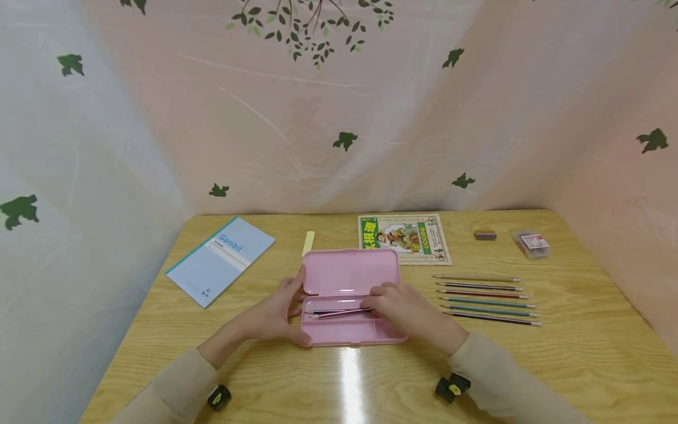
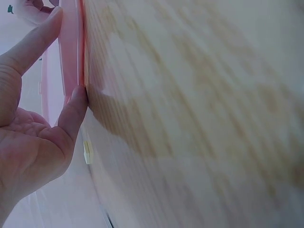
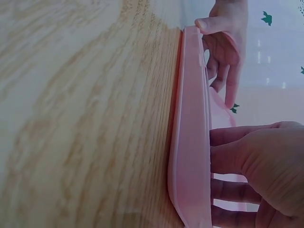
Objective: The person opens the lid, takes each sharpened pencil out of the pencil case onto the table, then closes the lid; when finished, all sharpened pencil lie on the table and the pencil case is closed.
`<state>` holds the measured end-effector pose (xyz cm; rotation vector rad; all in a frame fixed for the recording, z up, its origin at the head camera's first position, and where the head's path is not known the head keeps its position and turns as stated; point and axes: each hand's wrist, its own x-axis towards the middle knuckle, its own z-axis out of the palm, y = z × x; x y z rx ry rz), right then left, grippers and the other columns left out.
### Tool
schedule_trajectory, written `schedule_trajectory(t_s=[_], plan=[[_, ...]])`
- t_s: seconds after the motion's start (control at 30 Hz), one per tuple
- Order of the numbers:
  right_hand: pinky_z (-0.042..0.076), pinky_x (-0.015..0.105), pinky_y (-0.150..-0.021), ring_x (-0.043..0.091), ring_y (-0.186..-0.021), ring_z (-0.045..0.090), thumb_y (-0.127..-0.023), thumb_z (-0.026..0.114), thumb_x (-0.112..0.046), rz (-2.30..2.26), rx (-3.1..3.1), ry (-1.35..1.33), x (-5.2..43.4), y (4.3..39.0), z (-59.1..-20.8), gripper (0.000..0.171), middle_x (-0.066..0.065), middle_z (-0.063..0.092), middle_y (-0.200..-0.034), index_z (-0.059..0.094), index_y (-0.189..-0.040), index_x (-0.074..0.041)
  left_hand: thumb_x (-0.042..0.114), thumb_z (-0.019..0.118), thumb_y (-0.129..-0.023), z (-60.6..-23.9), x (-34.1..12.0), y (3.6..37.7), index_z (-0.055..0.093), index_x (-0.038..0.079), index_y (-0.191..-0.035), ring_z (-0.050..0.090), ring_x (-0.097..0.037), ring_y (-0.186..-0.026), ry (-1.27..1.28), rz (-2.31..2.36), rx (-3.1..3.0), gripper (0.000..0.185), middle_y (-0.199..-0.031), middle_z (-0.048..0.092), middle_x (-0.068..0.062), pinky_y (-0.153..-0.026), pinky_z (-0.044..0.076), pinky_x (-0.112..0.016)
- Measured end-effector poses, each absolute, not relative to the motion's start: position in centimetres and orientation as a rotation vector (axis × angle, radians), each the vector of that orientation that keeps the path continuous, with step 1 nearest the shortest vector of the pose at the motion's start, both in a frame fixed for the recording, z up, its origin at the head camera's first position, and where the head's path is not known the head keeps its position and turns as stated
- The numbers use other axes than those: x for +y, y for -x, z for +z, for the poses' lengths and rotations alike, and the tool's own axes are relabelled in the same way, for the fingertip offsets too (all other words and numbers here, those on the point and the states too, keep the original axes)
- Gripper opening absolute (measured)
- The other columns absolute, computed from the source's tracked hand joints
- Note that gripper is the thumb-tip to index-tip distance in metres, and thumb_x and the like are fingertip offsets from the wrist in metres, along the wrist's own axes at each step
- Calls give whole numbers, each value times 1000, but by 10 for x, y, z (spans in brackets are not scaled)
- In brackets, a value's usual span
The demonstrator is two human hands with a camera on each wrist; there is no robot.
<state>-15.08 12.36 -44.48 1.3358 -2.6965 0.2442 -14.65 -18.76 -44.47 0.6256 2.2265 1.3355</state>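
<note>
Your left hand [image 1: 275, 312] clamps the left end of the open pink plastic pencil case [image 1: 349, 297]; your right hand [image 1: 405, 306] lays pencils [image 1: 339, 311] in its tray, grip unclear. Case sits table-centre on light wood-grain tabletop [image 1: 529, 365]. Six loose pencils [image 1: 487, 300] at 3 o'clock, blue notebook [image 1: 221, 259] at 10, leaf-print pink curtain [image 1: 477, 118] behind.

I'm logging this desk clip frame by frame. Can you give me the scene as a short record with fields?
surface: wooden table
case: pink pencil case, open, lid laid back
inside case: pencils
left hand: holds the case's left end
right hand: rests over the tray at the pencils
right of case: row of six pencils
behind: notebook, booklet, eraser
</note>
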Motion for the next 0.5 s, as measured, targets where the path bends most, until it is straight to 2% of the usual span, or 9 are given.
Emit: schedule_trajectory(t_s=[0.5], plan=[[60, 31, -74, 18, -87, 68, -88, 78, -11, 234, -2698, -1338, 123, 150, -442, 21, 2, 72, -98, 78, -109, -13, 14, 95, -70, -444, -186, 146, -11, 11, -162, 40, -34, -138, -627, 1362, 2208, 140, -149, 23, -20, -113, 41, -42]])
